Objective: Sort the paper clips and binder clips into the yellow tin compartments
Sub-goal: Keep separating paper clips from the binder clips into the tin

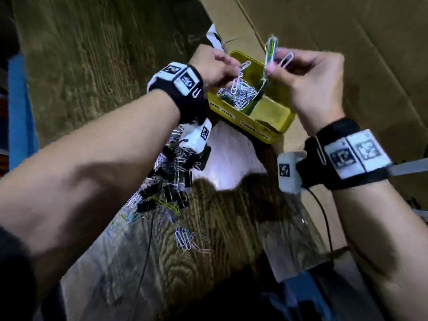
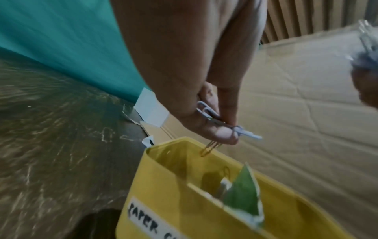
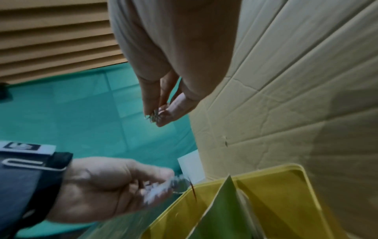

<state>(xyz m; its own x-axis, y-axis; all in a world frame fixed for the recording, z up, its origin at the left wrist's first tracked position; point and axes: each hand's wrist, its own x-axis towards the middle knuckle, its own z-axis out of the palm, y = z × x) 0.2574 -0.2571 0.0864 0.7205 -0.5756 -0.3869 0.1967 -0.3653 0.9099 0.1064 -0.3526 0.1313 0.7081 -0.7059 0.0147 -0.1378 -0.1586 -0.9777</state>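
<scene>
Upper centre of frame | left hand [image 1: 217,66] and right hand [image 1: 308,77] pinching paper clips [image 1: 271,52] over yellow tin [image 1: 266,133] | releasing low into clip-filled left compartment; binder clips [image 1: 171,179] waiting lower left

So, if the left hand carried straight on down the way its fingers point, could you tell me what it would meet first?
Probably the paper clips piled in the yellow tin. The left hand pinches a few clips just above that compartment, labelled for paper clips, though exact depth is unclear.
</scene>
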